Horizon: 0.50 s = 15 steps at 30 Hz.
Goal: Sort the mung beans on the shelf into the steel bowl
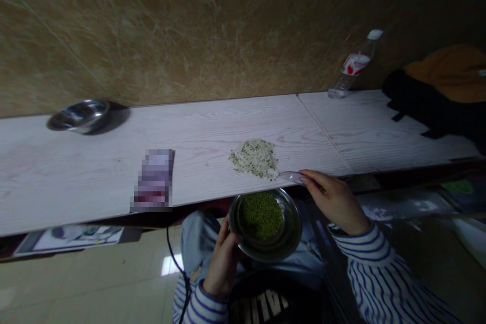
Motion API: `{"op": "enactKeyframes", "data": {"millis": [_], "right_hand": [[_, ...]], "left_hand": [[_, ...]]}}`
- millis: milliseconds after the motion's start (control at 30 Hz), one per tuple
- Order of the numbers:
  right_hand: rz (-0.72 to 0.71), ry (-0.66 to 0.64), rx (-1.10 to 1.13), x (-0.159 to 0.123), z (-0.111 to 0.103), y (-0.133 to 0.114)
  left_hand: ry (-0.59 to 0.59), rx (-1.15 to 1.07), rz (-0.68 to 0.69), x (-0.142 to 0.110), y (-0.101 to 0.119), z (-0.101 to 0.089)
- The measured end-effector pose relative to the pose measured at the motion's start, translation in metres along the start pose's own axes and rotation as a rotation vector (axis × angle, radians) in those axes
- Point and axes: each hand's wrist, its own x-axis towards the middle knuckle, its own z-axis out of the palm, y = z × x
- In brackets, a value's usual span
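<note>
My left hand is closed on the left rim of a shiny metal bowl, which sits over my lap just below the table's front edge. Small green beans lie inside the bowl. Between thumb and fingers, my right hand pinches a clear plastic spoon. The spoon's tip reaches the lower right side of a flat pile of white grains mixed with green beans, which lies on the tabletop.
The pale wood-look table runs along a marbled wall. A second metal bowl stands at the left, a blurred-out flat object nearer me. At the right are a water bottle and a black-and-orange cloth item.
</note>
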Motion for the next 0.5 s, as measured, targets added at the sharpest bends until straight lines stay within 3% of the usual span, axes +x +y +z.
{"op": "enactKeyframes", "data": {"millis": [500], "right_hand": [[-0.041,-0.018,-0.002,-0.0023,-0.0028,-0.0082]], "left_hand": [[-0.011,-0.01,-0.019,-0.0018,0.002,0.0017]]}}
